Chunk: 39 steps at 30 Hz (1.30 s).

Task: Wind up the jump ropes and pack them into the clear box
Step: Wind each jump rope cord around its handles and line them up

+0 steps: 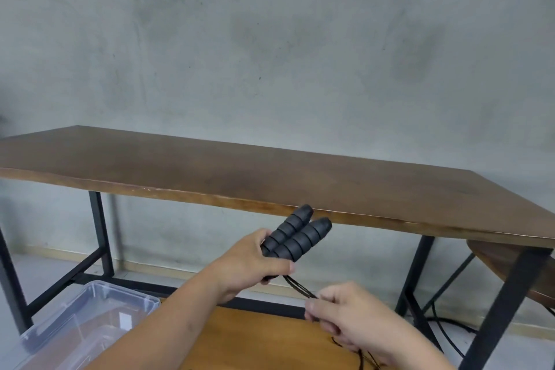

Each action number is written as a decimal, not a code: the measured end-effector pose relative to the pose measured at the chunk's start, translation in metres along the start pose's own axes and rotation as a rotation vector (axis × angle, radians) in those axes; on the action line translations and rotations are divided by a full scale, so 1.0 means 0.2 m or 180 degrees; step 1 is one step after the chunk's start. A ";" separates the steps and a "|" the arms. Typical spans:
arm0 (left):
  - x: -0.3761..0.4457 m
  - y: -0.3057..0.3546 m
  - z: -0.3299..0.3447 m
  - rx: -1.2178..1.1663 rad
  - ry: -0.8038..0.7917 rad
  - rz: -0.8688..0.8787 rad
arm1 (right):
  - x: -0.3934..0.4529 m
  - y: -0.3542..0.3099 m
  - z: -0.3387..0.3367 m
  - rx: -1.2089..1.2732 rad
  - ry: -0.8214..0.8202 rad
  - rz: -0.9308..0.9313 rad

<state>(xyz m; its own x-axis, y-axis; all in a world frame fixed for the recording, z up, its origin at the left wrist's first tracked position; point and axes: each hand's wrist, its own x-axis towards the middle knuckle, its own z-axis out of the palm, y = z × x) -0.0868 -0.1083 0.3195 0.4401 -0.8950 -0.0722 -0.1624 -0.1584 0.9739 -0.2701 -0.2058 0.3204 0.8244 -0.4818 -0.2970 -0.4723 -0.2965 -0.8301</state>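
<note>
Jump rope handles (295, 234), 2 black ribbed foam grips, sit side by side in the left hand (255, 264), whose fingers and thumb curl round their lower ends while the tops point up and away toward the table edge. The thin black cord (300, 287) runs from the bottoms of the handles down to the right hand (351, 318), which pinches it between curled fingers; more cord trails below that hand over the orange wooden surface (255, 339). The clear box (87, 318) stands open at the lower left, well apart from the rope. Behind the hands stretches a dark wooden table (240, 171) on black metal legs.
</note>
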 end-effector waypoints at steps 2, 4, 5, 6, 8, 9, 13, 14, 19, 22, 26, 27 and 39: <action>0.00 0.00 -0.04 0.0925 0.0001 0.0066 | -0.03 -0.02 -0.08 -0.0604 0.0221 -0.0092; 0.00 0.01 -0.05 0.1629 -0.0105 0.0115 | -0.06 -0.05 -0.16 -0.1158 0.0339 -0.0290; 0.00 0.01 -0.04 0.1900 -0.0207 0.0142 | -0.07 -0.07 -0.19 -0.1357 0.0386 -0.0421; -0.01 0.02 -0.03 0.2126 -0.0314 0.0154 | -0.08 -0.10 -0.21 -0.1518 0.0435 -0.0539; -0.03 0.05 0.01 0.2469 -0.0482 0.0167 | -0.11 -0.19 -0.23 -0.1825 0.0502 -0.0718; -0.04 0.07 0.04 0.2642 -0.0562 0.0186 | -0.12 -0.24 -0.25 -0.1985 0.0520 -0.0797; -0.10 0.16 0.13 0.3004 -0.0943 0.0378 | -0.08 -0.38 -0.33 -0.2123 0.0217 -0.1158; -0.12 0.18 0.14 0.2963 -0.1055 0.0446 | -0.05 -0.39 -0.35 -0.2037 0.0083 -0.1219; -0.18 0.26 0.12 0.2053 -0.1425 0.0602 | 0.08 -0.33 -0.43 -0.0900 -0.0474 -0.1126; -0.19 0.27 0.10 0.1241 -0.1361 0.0603 | 0.18 -0.16 -0.41 0.0092 -0.0738 -0.0976; -0.17 0.24 0.08 0.0684 -0.0754 0.0465 | 0.26 0.00 -0.26 0.1739 -0.0382 -0.0875; -0.16 0.23 0.08 0.0808 -0.0590 0.0397 | 0.26 0.03 -0.23 0.1761 -0.0273 -0.0844; 0.01 0.04 0.10 0.1530 0.0184 0.0422 | 0.17 0.09 0.05 0.1240 0.0152 -0.0340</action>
<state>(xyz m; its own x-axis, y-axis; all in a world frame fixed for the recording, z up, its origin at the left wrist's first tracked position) -0.1051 -0.1195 0.3233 0.4341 -0.8981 0.0707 -0.6028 -0.2313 0.7636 -0.2479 -0.2183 0.2904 0.8427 -0.5057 -0.1849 -0.2238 -0.0167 -0.9745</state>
